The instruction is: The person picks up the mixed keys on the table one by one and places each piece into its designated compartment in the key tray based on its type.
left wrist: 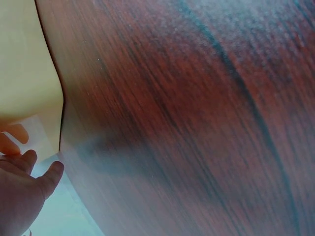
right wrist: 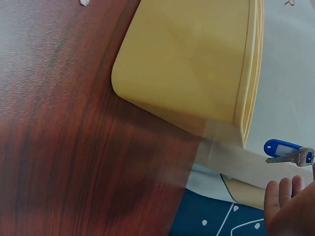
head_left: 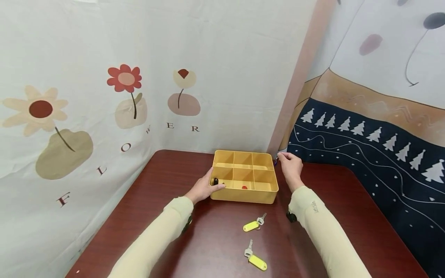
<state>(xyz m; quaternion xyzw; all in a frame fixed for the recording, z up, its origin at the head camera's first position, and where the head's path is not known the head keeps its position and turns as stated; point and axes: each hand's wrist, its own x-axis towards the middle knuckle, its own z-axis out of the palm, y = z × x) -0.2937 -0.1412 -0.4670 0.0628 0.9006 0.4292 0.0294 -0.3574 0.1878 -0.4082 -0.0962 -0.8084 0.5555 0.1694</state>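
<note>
A yellow six-compartment storage box [head_left: 243,195] sits near the back of the table. At its front left corner my left hand [head_left: 203,189] holds it, thumb at the front and fingers along the left side. Beyond the right side of the box, my right hand [head_left: 291,168] pinches a key [right wrist: 290,157] with a blue tag [right wrist: 281,147], held up in the air near the rim. In the front left compartment stands a small black object [head_left: 216,181]. Something red [head_left: 245,187] shows in the front middle one, mostly hidden by the wall.
Two keys with yellow tags lie on the dark red table [head_left: 215,239] in front of the box: one key [head_left: 261,219] closer to it, the other key [head_left: 248,251] nearer me. Printed fabric [head_left: 222,77] hangs behind and along the sides of the table.
</note>
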